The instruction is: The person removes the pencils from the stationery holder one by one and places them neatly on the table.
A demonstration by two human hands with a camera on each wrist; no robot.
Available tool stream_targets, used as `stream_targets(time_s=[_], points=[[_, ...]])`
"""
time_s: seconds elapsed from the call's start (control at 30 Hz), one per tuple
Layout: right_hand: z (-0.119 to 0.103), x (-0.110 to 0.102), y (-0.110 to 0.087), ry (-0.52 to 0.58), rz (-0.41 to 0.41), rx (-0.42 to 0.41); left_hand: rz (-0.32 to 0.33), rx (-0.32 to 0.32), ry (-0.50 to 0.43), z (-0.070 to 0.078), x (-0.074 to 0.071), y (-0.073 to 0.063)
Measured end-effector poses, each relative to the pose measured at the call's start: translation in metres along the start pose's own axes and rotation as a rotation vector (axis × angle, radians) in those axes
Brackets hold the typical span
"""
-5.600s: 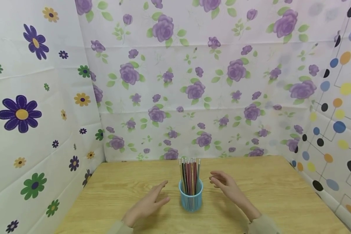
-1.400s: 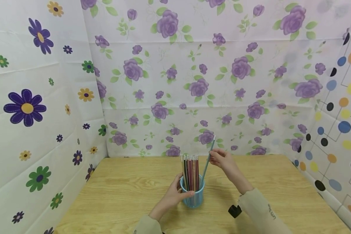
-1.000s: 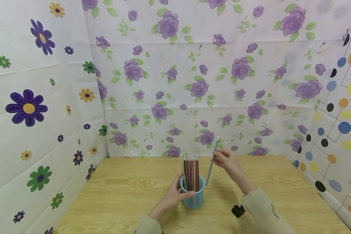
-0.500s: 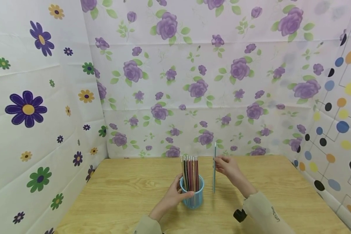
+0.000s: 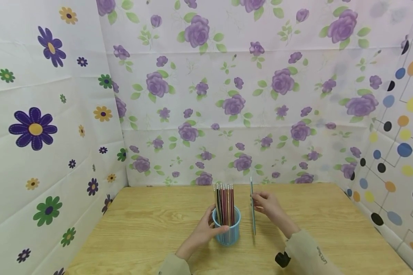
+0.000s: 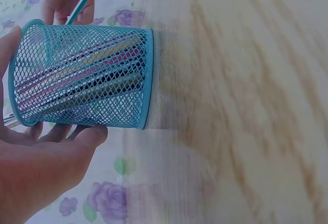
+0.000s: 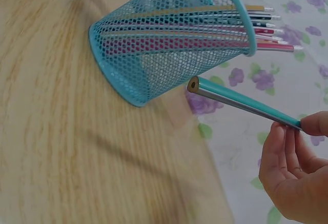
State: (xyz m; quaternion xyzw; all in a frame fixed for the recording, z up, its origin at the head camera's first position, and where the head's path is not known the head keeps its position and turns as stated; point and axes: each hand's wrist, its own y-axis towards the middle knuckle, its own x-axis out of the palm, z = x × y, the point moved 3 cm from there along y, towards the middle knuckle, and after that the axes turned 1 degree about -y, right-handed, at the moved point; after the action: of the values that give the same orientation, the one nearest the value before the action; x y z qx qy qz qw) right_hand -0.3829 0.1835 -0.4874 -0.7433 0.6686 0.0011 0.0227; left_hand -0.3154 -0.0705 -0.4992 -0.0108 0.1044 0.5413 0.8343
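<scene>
My left hand (image 5: 202, 232) grips a light-blue mesh pencil cup (image 5: 227, 238), its thumb across the front and its fingers around the far side. Upright on the table, the cup holds several pencils (image 5: 225, 204) in red, black and yellowish tones, eraser ends up. To the right of it my right hand (image 5: 269, 209) pinches a teal pencil (image 5: 252, 214) between thumb and fingertips. That pencil stands almost vertical, outside the cup, its lower end close over the table. In the right wrist view the teal pencil's flat, unsharpened end (image 7: 193, 84) shows a dark core.
The wood-grain table (image 5: 151, 229) carries the cup. A floral cloth (image 5: 192, 95) hangs behind it, with patterned cloths at the left and right sides. A black object (image 5: 282, 259) sits by the right sleeve (image 5: 309, 252).
Since the oldest frame, my left hand has taken hold of the cup. My right hand has drawn the teal pencil out, moved it right, turned it upright and lowered it towards the table.
</scene>
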Motion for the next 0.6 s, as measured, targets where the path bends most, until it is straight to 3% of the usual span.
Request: stream_targets(time_s=[0.6], points=[[0.022, 0.001, 0.005, -0.114, -0.061, 0.03, -0.015, 0.01, 0.0, -0.002, -0.001, 0.001]])
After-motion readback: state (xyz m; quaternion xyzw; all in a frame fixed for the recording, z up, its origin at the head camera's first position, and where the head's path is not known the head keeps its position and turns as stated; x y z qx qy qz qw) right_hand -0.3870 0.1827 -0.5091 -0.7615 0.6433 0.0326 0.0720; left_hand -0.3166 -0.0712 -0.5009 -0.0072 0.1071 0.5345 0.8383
